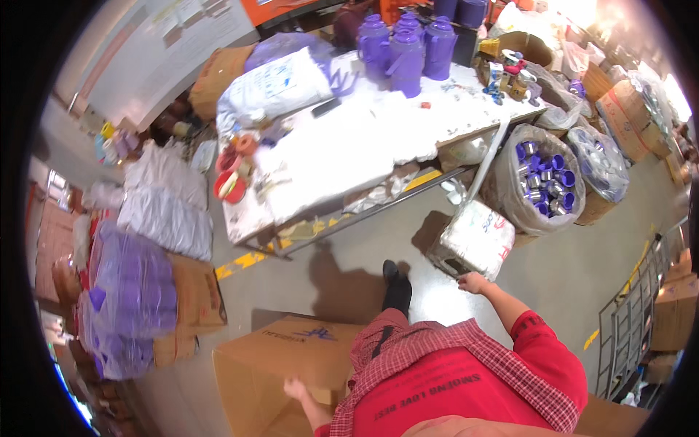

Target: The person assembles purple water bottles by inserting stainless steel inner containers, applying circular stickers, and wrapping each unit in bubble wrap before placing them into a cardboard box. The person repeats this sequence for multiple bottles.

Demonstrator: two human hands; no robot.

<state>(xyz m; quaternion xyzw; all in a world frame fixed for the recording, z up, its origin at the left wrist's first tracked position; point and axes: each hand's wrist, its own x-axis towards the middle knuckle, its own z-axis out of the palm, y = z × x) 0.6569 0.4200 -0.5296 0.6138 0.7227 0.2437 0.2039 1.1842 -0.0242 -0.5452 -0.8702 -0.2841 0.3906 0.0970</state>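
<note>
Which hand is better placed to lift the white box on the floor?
Probably the right hand: it already touches the white box at its near edge. The left hand rests on the brown carton, farther away.

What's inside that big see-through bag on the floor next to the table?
The clear plastic bag is filled with small purple and silvery cup-shaped parts, piled to its open top. Only the top layer shows; what lies deeper is covered.
</note>
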